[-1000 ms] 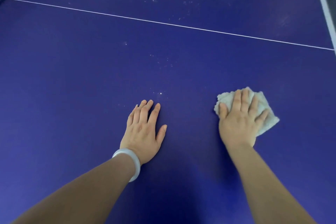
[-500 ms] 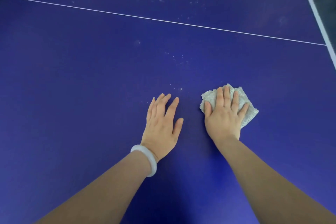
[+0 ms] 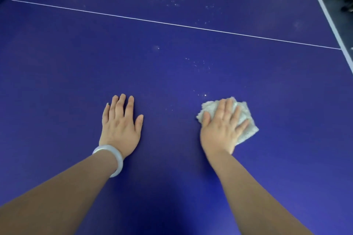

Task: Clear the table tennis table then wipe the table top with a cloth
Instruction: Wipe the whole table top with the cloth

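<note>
My right hand point(image 3: 221, 129) lies flat on the crumpled pale cloth point(image 3: 248, 132), fingers straight and spread, pressing it to the blue table top point(image 3: 76, 72), well in from the white-banded edge on my right. My left hand point(image 3: 120, 129) rests palm down on the bare surface, fingers straight, a pale bangle point(image 3: 112, 155) on its wrist. White specks point(image 3: 198, 63) dot the top between the cloth and the thin white line point(image 3: 172, 24).

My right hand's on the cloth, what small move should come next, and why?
Probably push the cloth forward and slightly left under the right hand: white specks lie on the table top just beyond its far edge, with more further ahead. The left hand rests flat on the table, clear of that path.
</note>
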Demonstrator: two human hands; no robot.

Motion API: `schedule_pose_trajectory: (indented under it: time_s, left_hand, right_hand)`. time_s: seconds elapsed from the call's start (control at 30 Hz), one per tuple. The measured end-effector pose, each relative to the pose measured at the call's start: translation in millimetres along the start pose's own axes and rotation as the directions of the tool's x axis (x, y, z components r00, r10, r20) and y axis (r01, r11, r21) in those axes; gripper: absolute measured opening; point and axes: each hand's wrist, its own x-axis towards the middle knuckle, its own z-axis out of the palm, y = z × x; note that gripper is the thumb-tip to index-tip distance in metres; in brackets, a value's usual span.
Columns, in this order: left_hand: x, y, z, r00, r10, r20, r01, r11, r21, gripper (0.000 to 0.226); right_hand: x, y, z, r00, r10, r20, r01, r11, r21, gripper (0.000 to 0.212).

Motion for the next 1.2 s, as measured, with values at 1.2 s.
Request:
schedule_pose_trajectory:
  time_s: [1.2]
  left_hand:
    - [1, -4, 1, 0.999, 0.022, 0.035, -0.024, 0.998, 0.06, 0.066]
  right_hand:
    - [-1, -19, -3, 0.995, 0.097, 0.029, -0.096, 0.995, -0.004, 0.066]
